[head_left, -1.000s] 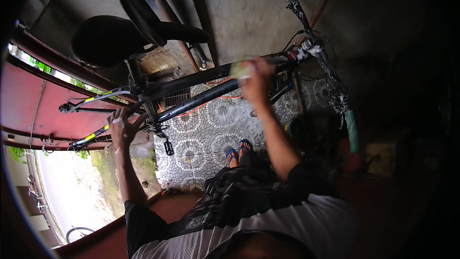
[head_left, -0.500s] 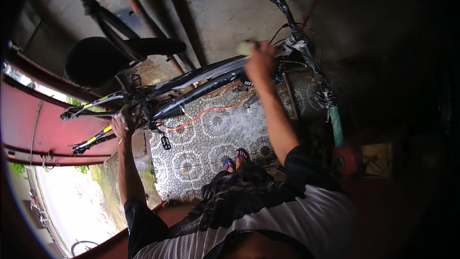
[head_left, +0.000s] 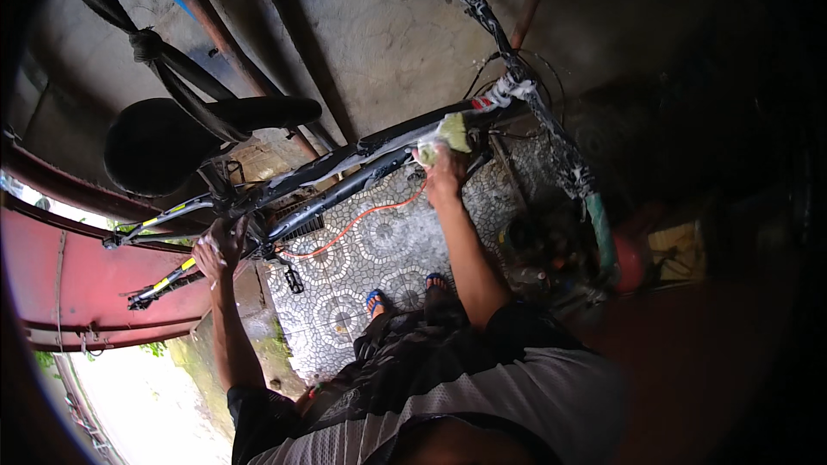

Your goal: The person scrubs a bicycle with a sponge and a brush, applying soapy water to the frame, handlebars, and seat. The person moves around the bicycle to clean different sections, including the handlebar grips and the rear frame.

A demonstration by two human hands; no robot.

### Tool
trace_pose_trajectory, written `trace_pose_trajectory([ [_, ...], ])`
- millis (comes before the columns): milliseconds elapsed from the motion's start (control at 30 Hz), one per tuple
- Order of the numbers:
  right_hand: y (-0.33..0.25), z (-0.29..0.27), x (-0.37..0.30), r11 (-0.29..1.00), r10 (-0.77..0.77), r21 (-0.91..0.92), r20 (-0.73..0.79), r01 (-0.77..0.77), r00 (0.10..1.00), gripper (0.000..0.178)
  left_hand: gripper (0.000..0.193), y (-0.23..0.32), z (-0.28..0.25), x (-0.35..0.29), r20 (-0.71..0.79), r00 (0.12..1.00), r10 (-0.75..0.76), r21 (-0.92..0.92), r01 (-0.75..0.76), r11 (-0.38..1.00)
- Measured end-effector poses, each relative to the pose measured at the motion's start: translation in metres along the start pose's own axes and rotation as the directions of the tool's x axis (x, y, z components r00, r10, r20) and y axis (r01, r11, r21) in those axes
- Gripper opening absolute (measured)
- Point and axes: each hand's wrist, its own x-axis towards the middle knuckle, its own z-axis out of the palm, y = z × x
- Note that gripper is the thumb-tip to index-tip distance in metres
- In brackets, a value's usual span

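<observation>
A dark bicycle frame (head_left: 332,195) without wheels hangs in front of me, streaked with white suds. My left hand (head_left: 219,251), with suds on it, is closed round the frame at its rear, beside a stay with yellow marks. In my right hand (head_left: 444,179) is a wet yellow-green sponge (head_left: 453,131), pressed against the tubes toward the front of the frame. The black saddle (head_left: 155,148) hangs in a knotted black strap (head_left: 146,46). At the right, foamy handlebars (head_left: 551,120) with green grips stretch across. A pedal (head_left: 295,282) sticks out below the frame.
Underfoot is a patterned tile floor (head_left: 388,232), where an orange cable (head_left: 362,217) lies. Rusty pipes (head_left: 224,34) run along the grey wall (head_left: 379,26). A red panel (head_left: 103,271) stands at the left. Beyond the handlebars is a dim red round object (head_left: 631,265).
My right hand has come back from near the handlebars, moving left and toward me with the sponge along the tubes. My left hand keeps its hold. My feet are farther apart.
</observation>
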Motion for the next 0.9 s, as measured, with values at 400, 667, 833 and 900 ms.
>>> trace_pose_trajectory([
  [400,0.016,-0.086,0.019,0.819,-0.129,-0.514,0.269,0.255,0.955,0.052,0.044,-0.028,0.02,-0.005,-0.055,0.996,0.075,-0.008,-0.076,0.997],
  [667,0.031,-0.2,0.123,0.966,0.12,-0.228,-0.014,-0.12,0.993,0.039,0.043,-0.019,0.01,-0.002,-0.024,0.997,0.07,-0.007,-0.07,0.998],
  [833,0.042,-0.178,0.2,0.921,0.168,0.212,0.541,-0.327,0.824,0.036,0.041,-0.023,0.002,0.001,0.088,0.996,0.029,0.061,-0.034,0.998],
  [900,0.038,-0.177,0.215,0.885,0.288,0.155,0.558,-0.439,0.778,0.034,0.039,-0.027,0.002,0.001,0.021,0.996,0.087,-0.032,-0.086,0.996],
])
